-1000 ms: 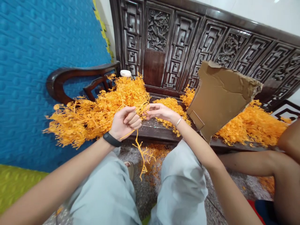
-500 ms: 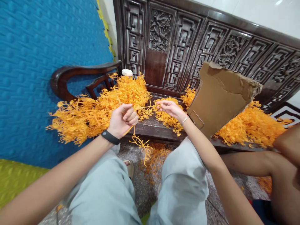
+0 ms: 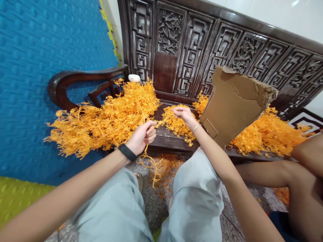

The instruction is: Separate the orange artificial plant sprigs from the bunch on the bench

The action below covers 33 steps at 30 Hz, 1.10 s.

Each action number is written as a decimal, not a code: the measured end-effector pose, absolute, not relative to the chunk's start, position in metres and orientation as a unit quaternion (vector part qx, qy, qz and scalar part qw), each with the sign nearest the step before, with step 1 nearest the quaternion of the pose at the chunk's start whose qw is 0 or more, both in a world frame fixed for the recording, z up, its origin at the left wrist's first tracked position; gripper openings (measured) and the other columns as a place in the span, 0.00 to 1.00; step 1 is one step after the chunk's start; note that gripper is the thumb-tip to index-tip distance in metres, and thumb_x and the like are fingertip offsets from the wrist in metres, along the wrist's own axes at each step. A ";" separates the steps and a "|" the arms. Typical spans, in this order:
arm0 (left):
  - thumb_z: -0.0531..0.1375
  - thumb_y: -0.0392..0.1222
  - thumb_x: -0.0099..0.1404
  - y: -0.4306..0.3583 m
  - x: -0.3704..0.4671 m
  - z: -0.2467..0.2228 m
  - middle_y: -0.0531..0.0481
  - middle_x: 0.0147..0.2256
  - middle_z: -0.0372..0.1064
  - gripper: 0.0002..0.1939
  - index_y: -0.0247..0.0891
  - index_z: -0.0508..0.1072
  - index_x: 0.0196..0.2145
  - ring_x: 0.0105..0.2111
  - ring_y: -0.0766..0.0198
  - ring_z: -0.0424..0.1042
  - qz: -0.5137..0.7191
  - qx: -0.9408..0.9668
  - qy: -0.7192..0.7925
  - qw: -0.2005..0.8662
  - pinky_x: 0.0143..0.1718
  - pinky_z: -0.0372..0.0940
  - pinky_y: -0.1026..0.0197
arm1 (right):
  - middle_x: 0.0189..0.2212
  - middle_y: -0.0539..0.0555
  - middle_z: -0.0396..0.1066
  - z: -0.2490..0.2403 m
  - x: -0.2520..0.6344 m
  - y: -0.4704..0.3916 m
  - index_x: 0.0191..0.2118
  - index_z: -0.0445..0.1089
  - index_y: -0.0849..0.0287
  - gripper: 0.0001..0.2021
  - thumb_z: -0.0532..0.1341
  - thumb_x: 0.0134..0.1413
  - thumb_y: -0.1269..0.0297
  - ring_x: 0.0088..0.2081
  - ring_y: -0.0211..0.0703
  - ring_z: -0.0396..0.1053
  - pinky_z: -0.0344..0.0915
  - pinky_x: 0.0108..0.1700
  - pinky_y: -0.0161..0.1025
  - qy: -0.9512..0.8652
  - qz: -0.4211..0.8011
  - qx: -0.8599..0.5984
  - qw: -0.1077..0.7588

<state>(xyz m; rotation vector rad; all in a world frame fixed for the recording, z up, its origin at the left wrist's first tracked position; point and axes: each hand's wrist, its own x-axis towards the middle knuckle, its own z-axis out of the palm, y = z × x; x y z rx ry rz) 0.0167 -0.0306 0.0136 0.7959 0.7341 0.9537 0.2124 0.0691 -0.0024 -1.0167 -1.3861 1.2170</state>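
Observation:
My left hand, with a black band on the wrist, is closed around an orange plastic branch. Its forked stems hang below the fist, over the floor. More of the orange sprig stretches from the top of the fist toward my right hand. The right fingers are pinched together at that far end; the exact piece between them is too small to make out. Behind the left hand lies a large heap of orange plastic sprigs. A smaller pile of orange pieces sits on the bench beneath my right hand.
A bent cardboard sheet stands on the dark carved wooden bench, with another orange heap behind it. A white lid shows at the back left. Another person's bare leg is at the right. Orange scraps litter the floor.
My left hand has moved slightly right and down, its fist turned, with the branch still in it. The right hand stays pinched in nearly the same place. The view has shifted a little.

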 end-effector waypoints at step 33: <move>0.49 0.48 0.57 -0.041 -0.005 0.033 0.56 0.09 0.31 0.28 0.36 0.40 0.07 0.10 0.74 0.43 0.382 0.403 0.170 0.814 0.14 0.44 0.66 | 0.49 0.54 0.64 -0.006 0.223 0.058 0.47 0.64 0.54 0.20 0.63 0.45 0.64 0.49 0.41 0.63 0.60 0.50 0.41 -0.687 0.588 -0.318 0.285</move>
